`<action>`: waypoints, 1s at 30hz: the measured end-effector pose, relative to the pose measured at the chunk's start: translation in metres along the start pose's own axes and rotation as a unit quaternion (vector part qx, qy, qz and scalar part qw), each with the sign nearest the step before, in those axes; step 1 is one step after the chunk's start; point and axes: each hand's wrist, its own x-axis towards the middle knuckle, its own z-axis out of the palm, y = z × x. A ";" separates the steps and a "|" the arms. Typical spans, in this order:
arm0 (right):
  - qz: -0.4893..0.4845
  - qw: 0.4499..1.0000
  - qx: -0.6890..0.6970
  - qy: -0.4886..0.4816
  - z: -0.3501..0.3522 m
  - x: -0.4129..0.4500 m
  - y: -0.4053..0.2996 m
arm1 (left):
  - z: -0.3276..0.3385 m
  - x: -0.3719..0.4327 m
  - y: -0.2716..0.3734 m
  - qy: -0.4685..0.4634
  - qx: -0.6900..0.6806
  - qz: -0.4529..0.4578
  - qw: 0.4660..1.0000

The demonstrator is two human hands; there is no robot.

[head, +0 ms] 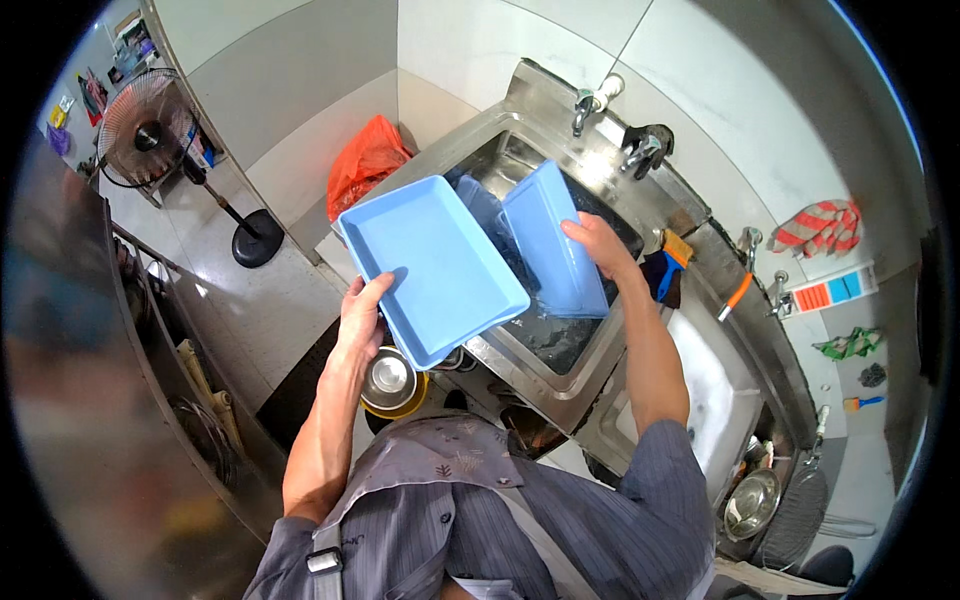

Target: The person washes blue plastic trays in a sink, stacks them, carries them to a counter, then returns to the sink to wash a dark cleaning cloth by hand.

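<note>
My left hand grips a light-blue shallow plastic tray by its near left edge, thumb on the inside. This tray is held up at the left side of the stainless steel sink, partly over its rim. Over the basin, my right hand holds a second blue plastic tray by its right edge, steeply tilted, with a wet, shiny surface. Between the two trays, another bluish piece shows in the basin; most of it is hidden. Dark water seems to stand in the sink.
Two taps rise behind the sink, one with a black glove. A blue-handled brush lies at its right rim, beside a white basin. Left are a red plastic bag and a standing fan; below sits a metal bowl.
</note>
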 end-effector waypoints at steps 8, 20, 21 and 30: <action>-0.073 0.988 -0.136 0.006 0.074 -0.019 -0.134 | 0.001 -0.002 0.002 0.003 -0.004 -0.014 1.000; -0.249 0.870 -0.419 0.070 0.143 0.015 -0.132 | 0.000 -0.009 0.002 -0.005 -0.028 0.007 1.000; -0.201 0.835 -0.492 0.142 0.125 0.023 -0.119 | 0.001 -0.011 0.006 -0.006 -0.027 0.006 1.000; -0.064 0.989 -0.134 -0.020 0.111 0.044 -0.028 | 0.002 -0.002 0.002 -0.017 0.030 -0.017 0.999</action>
